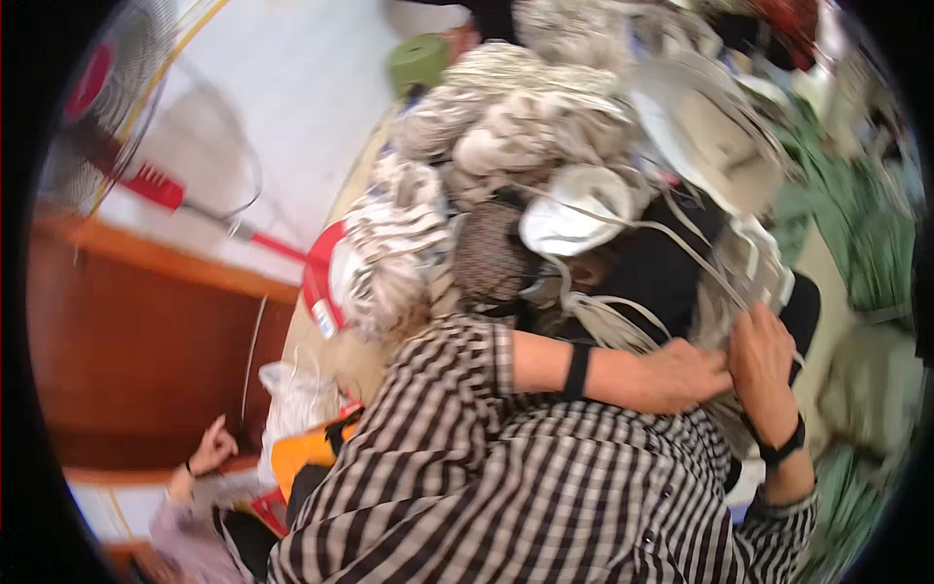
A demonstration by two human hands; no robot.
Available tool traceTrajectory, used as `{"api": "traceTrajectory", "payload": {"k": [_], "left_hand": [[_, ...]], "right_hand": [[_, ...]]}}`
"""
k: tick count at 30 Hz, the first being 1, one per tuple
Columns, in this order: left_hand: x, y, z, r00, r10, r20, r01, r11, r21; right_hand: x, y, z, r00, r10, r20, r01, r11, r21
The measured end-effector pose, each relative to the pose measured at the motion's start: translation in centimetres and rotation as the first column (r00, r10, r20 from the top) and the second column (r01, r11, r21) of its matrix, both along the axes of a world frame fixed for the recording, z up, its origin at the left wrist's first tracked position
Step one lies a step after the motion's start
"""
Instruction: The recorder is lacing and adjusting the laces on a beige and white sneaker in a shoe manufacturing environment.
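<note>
My left hand (686, 377) is closed low in front of me, its fingertips meeting my right hand. What it pinches is hidden. My right hand (764, 358) is curled round a thin beige cord (681, 246), which runs up and left past a white, bowl-shaped fabric piece (576, 212). Just beyond the hands lies a crumpled beige cloth piece (725, 284) with a pale rim. Looser beige cords (613, 321) trail across near my left wrist. Farther off sits a wide beige, hat-like fabric piece (715, 136), its hollow side showing.
Bundles of beige strips (516, 127) are heaped ahead, more (394, 234) at the left. A green roll (418, 63) stands behind. Green cloth (856, 214) lies right. At left are a fan (107, 107), a brown door (156, 360) and another person's hand (212, 448).
</note>
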State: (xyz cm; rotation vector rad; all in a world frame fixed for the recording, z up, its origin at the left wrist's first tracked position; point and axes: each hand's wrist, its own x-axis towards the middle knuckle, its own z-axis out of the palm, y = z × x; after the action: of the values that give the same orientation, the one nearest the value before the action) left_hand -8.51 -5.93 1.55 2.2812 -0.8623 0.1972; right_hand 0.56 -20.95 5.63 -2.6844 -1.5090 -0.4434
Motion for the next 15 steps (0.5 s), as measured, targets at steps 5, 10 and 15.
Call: {"api": "traceTrajectory", "payload": {"k": [5,10,15], "left_hand": [[-0.7,-0.4,-1.4,0.998,0.031,0.049,-0.030,0.999,-0.021],[-0.4,-0.1,-1.0,0.999,0.014,0.051,-0.014,1.000,0.001],[-0.5,-0.3,-1.9,0.995,0.054,0.080,-0.057,0.998,0.030]], "right_hand": [[-0.8,0.7,-0.4,0.999,-0.012,0.038,0.018,0.989,-0.145],[-0.2,0.4,0.9,0.999,0.051,0.009,-0.048,0.980,-0.192],[0.6,-1.1,2.0,0.955,0.155,-0.255,-0.183,0.979,-0.091]]}}
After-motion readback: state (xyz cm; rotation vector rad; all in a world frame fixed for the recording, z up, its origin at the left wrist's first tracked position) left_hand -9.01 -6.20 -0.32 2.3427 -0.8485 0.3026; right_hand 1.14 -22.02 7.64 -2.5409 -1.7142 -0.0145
